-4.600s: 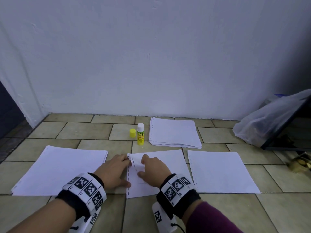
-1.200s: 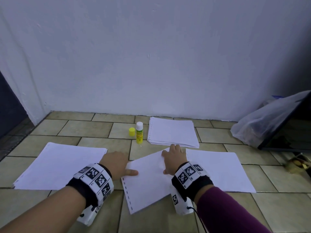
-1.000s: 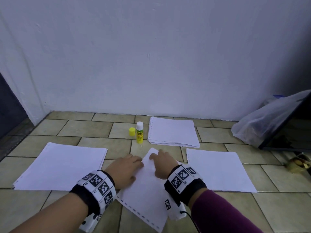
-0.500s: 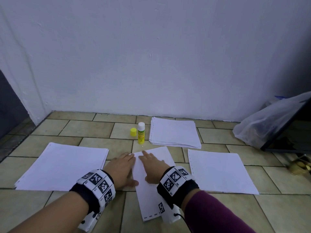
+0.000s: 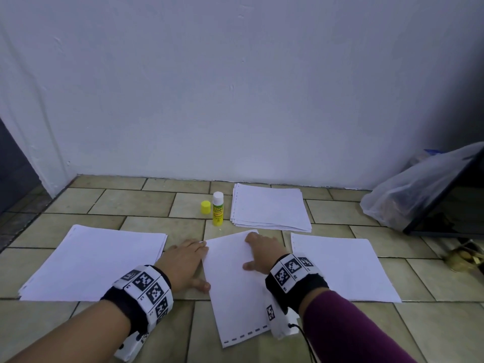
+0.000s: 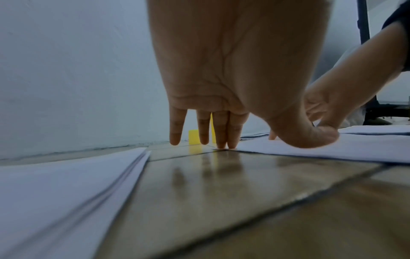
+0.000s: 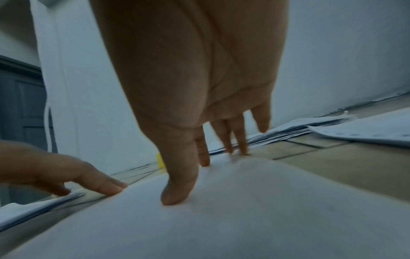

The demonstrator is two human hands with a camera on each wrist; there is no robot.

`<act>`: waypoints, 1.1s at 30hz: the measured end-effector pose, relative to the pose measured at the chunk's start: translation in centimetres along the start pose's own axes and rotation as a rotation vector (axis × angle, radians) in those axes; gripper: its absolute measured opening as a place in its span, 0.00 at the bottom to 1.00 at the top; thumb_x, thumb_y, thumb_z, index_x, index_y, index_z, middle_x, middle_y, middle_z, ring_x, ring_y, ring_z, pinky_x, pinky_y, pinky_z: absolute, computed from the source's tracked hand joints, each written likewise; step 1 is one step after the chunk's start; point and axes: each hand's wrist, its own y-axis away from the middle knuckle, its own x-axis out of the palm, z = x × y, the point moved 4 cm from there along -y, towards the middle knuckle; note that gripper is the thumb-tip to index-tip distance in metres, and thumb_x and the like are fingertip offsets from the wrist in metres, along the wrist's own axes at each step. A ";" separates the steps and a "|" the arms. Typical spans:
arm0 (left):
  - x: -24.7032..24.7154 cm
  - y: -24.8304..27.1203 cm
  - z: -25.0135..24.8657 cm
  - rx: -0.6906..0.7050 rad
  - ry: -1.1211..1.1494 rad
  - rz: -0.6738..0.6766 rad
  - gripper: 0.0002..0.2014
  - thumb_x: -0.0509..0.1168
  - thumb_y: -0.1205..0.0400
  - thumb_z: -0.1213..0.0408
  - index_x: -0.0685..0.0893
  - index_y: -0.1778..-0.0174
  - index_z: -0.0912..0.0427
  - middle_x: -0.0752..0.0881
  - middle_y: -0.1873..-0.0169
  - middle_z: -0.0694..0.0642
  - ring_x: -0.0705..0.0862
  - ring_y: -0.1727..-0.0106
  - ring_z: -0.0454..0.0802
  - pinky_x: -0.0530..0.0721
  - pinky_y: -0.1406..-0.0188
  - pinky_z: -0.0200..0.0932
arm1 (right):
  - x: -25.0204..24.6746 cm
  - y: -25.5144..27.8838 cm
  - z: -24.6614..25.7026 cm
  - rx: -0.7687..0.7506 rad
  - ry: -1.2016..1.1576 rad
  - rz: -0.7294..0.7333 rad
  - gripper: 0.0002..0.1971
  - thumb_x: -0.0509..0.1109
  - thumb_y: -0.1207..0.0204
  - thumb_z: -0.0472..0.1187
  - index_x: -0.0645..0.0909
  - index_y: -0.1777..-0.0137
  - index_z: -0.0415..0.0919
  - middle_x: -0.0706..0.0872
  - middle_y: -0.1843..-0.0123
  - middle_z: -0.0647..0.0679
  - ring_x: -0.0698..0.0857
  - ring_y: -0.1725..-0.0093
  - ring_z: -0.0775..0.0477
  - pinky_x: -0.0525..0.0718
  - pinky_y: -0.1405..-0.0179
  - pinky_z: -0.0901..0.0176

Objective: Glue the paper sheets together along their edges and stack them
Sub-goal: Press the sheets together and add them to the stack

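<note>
From the head view I get the whole layout on the tiled floor (image 5: 146,203): a middle sheet (image 5: 233,284) lying slightly turned at the lower centre of the frame, its punched edge nearest me, a paper stack (image 5: 91,260) at the left, a single sheet (image 5: 340,268) at the right, and another pile (image 5: 269,205) at the upper centre by the wall. The glue stick (image 5: 217,208) stands upright just left of that pile, with its yellow cap (image 5: 205,207) beside it on the tile.

What that view hides, the wrist views give me. In the left wrist view my left hand (image 6: 221,70) has its fingers (image 6: 231,129) straight and pointing down, the tips touching the floor right at the far corner of the middle sheet, while the thumb lies on the sheet's left edge. It holds nothing. The yellow cap shows between the fingers, far back.

In the right wrist view my right hand (image 7: 199,78) rests on the middle sheet with fingers (image 7: 240,138) extended and a little spread; the thumb tip presses flat on the paper and the fingertips reach its far edge. The little finger is lifted clear. The paper bulges up slightly under the camera. Nothing is gripped; both hands lie flat and open against the sheet.
</note>
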 end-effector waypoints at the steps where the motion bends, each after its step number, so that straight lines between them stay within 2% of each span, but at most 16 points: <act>1: -0.3 0.1 0.2 -0.001 -0.012 -0.012 0.41 0.61 0.21 0.37 0.59 0.17 0.56 0.60 0.18 0.51 0.56 0.18 0.48 0.61 0.21 0.49 | 0.1 0.0 0.3 0.012 0.037 -0.009 0.34 0.72 0.25 0.54 0.63 0.23 0.45 0.67 0.24 0.43 0.68 0.25 0.41 0.65 0.25 0.45; 3: -1.0 0.1 0.4 -0.020 -0.042 -0.050 0.32 0.57 0.19 0.37 0.71 0.25 0.55 0.72 0.27 0.51 0.66 0.25 0.49 0.67 0.28 0.47 | 0.1 0.2 1.0 0.029 0.121 -0.023 0.35 0.71 0.25 0.54 0.62 0.21 0.48 0.60 0.23 0.41 0.60 0.23 0.38 0.68 0.27 0.43; 4: -1.3 0.2 0.4 -0.037 -0.057 -0.065 0.26 0.56 0.17 0.38 0.76 0.32 0.54 0.76 0.32 0.51 0.69 0.29 0.49 0.69 0.32 0.46 | 0.1 0.4 1.5 0.021 0.166 -0.023 0.34 0.70 0.24 0.52 0.62 0.21 0.49 0.59 0.23 0.40 0.59 0.23 0.38 0.69 0.29 0.43; 6: -1.8 0.4 0.2 -0.057 -0.079 -0.089 0.15 0.56 0.15 0.44 0.76 0.48 0.52 0.80 0.39 0.51 0.74 0.35 0.50 0.69 0.36 0.45 | 0.3 0.5 2.5 -0.020 0.199 -0.011 0.30 0.67 0.22 0.45 0.62 0.21 0.47 0.61 0.24 0.39 0.63 0.25 0.37 0.71 0.33 0.45; 7: -1.9 0.6 0.1 -0.055 -0.078 -0.096 0.11 0.57 0.15 0.47 0.75 0.51 0.51 0.81 0.41 0.51 0.75 0.36 0.50 0.69 0.38 0.45 | 0.4 0.6 3.1 -0.044 0.176 0.003 0.29 0.66 0.21 0.41 0.63 0.21 0.44 0.63 0.25 0.39 0.66 0.27 0.37 0.73 0.34 0.46; 9: -1.4 0.6 0.1 -0.024 -0.032 -0.105 0.10 0.58 0.14 0.52 0.78 0.46 0.53 0.79 0.39 0.52 0.74 0.36 0.50 0.71 0.38 0.44 | 0.9 0.6 4.5 -0.092 0.127 0.028 0.27 0.64 0.21 0.38 0.63 0.22 0.40 0.65 0.27 0.37 0.68 0.29 0.37 0.75 0.36 0.48; 11: -0.9 0.8 0.2 0.021 0.070 -0.125 0.16 0.60 0.15 0.53 0.75 0.34 0.55 0.74 0.33 0.52 0.71 0.32 0.48 0.71 0.33 0.42 | 1.4 0.8 5.8 -0.114 0.106 0.035 0.28 0.65 0.21 0.43 0.64 0.23 0.39 0.64 0.26 0.38 0.66 0.28 0.36 0.75 0.36 0.48; 14: -0.2 1.2 0.1 0.066 0.212 -0.101 0.32 0.62 0.15 0.52 0.58 0.18 0.59 0.54 0.17 0.53 0.59 0.19 0.47 0.60 0.24 0.38 | 2.2 1.0 7.2 -0.127 0.079 0.047 0.32 0.68 0.22 0.50 0.62 0.22 0.40 0.63 0.25 0.40 0.63 0.26 0.35 0.74 0.34 0.45; 16: 0.2 1.4 0.0 0.075 0.192 -0.024 0.38 0.60 0.14 0.52 0.45 0.15 0.60 0.41 0.15 0.53 0.48 0.15 0.47 0.51 0.21 0.37 | 2.6 1.0 8.0 -0.160 0.074 0.039 0.34 0.68 0.21 0.47 0.58 0.20 0.39 0.62 0.23 0.40 0.62 0.25 0.36 0.73 0.31 0.45; 17: 0.5 1.4 -0.1 0.073 0.164 0.015 0.40 0.58 0.14 0.52 0.41 0.15 0.61 0.38 0.16 0.54 0.44 0.15 0.47 0.48 0.20 0.39 | 2.9 0.9 8.3 -0.173 0.065 0.033 0.35 0.67 0.21 0.46 0.56 0.19 0.37 0.61 0.22 0.41 0.62 0.24 0.36 0.71 0.29 0.45; 19: 0.9 1.2 0.0 0.058 0.115 0.082 0.40 0.56 0.13 0.51 0.38 0.16 0.64 0.38 0.16 0.58 0.40 0.15 0.49 0.43 0.19 0.43 | 3.3 0.7 8.6 -0.187 0.039 0.035 0.36 0.66 0.20 0.44 0.51 0.17 0.36 0.56 0.18 0.42 0.57 0.20 0.37 0.65 0.23 0.45; 22: 1.2 1.3 0.3 0.022 0.044 0.151 0.39 0.52 0.12 0.49 0.37 0.16 0.65 0.37 0.16 0.59 0.40 0.15 0.50 0.43 0.17 0.48 | 3.3 0.5 8.1 -0.187 0.003 0.095 0.39 0.63 0.19 0.45 0.44 0.15 0.39 0.44 0.14 0.46 0.45 0.15 0.43 0.50 0.18 0.43; 24: 1.2 1.4 0.4 0.019 0.020 0.170 0.38 0.51 0.12 0.48 0.37 0.16 0.64 0.36 0.16 0.60 0.41 0.15 0.51 0.43 0.17 0.49 | 2.8 0.3 6.8 -0.164 -0.017 0.113 0.40 0.63 0.19 0.49 0.43 0.15 0.41 0.42 0.14 0.49 0.47 0.15 0.48 0.47 0.18 0.43; 27: 1.2 1.3 0.4 0.024 0.005 0.174 0.38 0.50 0.12 0.48 0.37 0.16 0.65 0.36 0.16 0.59 0.41 0.15 0.51 0.43 0.17 0.49 | 1.8 0.6 3.5 -0.085 -0.068 0.100 0.40 0.62 0.18 0.54 0.44 0.15 0.42 0.45 0.14 0.50 0.54 0.16 0.47 0.49 0.17 0.44; 30: 1.2 1.2 0.6 0.028 -0.010 0.167 0.38 0.50 0.12 0.47 0.37 0.16 0.65 0.36 0.16 0.59 0.40 0.15 0.50 0.43 0.17 0.49 | 1.1 1.1 0.1 0.005 -0.101 0.092 0.38 0.61 0.18 0.55 0.47 0.15 0.43 0.51 0.14 0.50 0.61 0.18 0.44 0.57 0.19 0.46; 33: 0.9 1.2 0.6 0.039 0.002 0.160 0.39 0.51 0.12 0.46 0.38 0.16 0.63 0.37 0.16 0.57 0.42 0.15 0.48 0.42 0.17 0.48 | 0.8 1.2 -2.0 0.084 -0.120 0.062 0.37 0.64 0.20 0.56 0.53 0.17 0.44 0.68 0.20 0.46 0.71 0.24 0.42 0.68 0.24 0.49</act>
